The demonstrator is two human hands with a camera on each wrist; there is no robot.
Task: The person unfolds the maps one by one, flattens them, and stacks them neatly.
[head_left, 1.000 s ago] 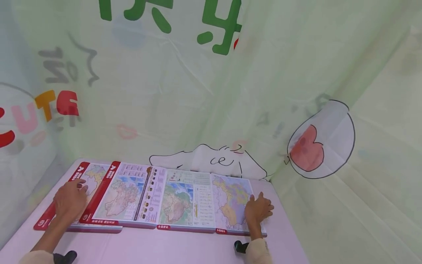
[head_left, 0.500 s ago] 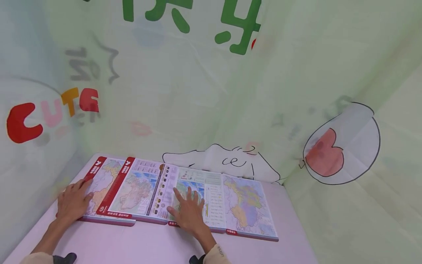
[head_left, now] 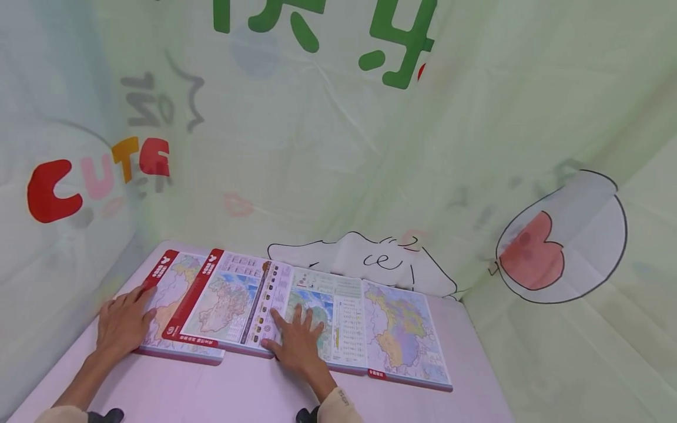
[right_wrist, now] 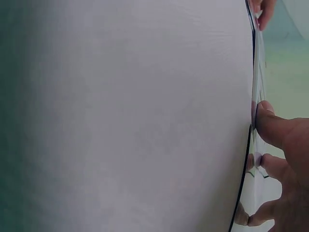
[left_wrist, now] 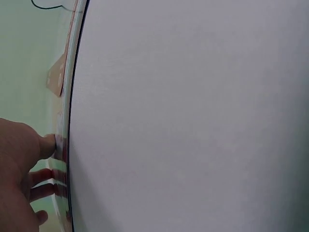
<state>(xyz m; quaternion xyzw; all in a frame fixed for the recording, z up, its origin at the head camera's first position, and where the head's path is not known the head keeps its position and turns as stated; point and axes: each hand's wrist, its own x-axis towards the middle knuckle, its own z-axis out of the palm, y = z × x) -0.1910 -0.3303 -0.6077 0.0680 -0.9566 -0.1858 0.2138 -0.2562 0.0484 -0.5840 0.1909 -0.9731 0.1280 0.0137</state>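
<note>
Here, find the left hand (head_left: 126, 320) lying over the left side of the leftmost map board (head_left: 168, 302), with fingers loosely extended and gripping nothing. Notice the second map board (head_left: 224, 302) overlapping that one's right side, with a red band (head_left: 194, 294) down its own left edge. Follow along to the third map board (head_left: 344, 317), set right beside it, then to the fourth map board (head_left: 407, 329), ending a slanting row across a pale pink tabletop (head_left: 248, 393). See the right hand (head_left: 298, 346) spread flat, likewise grasping nothing, over the near end of the seam between the second and third boards, with thumb and forefinger on the second. In both wrist views, make out digits touching a glossy surface and mirrored in it. Cannot identify the plain pale expanse (left_wrist: 193, 116) filling most of each. Below in the head view, spot pale sleeves (head_left: 338, 406) and black wrist pieces (head_left: 307, 415); behind, a light green fabric wall (head_left: 291, 170) printed with green characters (head_left: 399, 41), the colourful word CUTE (head_left: 53, 191) and a red heart (head_left: 534, 255).
</note>
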